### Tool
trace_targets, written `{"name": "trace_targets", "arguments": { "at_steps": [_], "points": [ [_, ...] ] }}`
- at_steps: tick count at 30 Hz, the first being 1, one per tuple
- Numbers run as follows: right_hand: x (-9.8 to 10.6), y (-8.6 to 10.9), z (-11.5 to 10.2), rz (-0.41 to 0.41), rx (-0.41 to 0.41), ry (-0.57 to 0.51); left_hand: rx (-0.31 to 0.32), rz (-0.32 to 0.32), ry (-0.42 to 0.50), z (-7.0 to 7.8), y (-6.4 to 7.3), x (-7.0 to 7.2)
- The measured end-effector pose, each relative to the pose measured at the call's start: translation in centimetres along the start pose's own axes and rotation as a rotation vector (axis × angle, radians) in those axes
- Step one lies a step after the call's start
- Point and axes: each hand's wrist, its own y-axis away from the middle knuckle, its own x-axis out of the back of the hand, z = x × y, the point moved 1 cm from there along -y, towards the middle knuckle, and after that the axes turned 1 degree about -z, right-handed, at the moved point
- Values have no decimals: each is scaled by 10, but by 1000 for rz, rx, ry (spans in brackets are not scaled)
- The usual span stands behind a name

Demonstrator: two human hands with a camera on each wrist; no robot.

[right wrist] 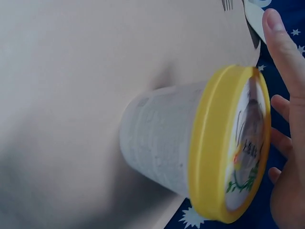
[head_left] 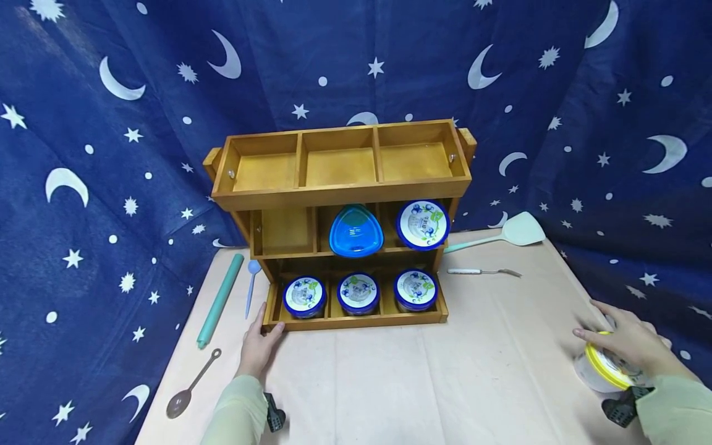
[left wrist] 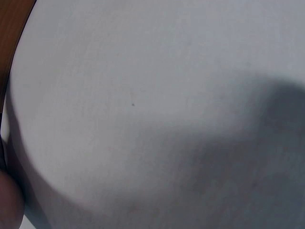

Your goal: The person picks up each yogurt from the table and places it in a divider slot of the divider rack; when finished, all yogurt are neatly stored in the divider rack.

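In the head view my left hand [head_left: 258, 346] touches the lower left corner of a tiered wooden shelf [head_left: 356, 322]. Its fingers lie along the shelf's side and the thumb is at the front rail. Only a fingertip [left wrist: 9, 202] shows in the left wrist view. My right hand [head_left: 634, 337] is at the far right, over a white tub with a yellow lid [head_left: 603, 371]. The right wrist view shows its fingers spread beside the lid of the tub [right wrist: 162, 133], with a gap between them.
The shelf holds several blue-lidded tubs [head_left: 423, 224] and a blue bowl [head_left: 356, 232]. A green roll [head_left: 220, 301], a blue spoon [head_left: 250, 289] and a brown spoon [head_left: 191, 386] lie left. A spatula [head_left: 523, 229] and a fork [head_left: 483, 271] lie right. Starry blue cloth [head_left: 311, 55] hangs behind.
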Motion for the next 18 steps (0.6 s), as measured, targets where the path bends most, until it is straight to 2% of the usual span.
{"name": "trace_targets", "arguments": {
  "at_steps": [7,13,18],
  "points": [
    [-4,2,7,23,-13,47,19,-9,7,-1,2,-7],
    [-15,-1,6,-40,-37,10,10,8,7,1,4,-1],
    [-21,-1,4,-33,-18,-21,2,14,15,2,2,1]
  ]
}}
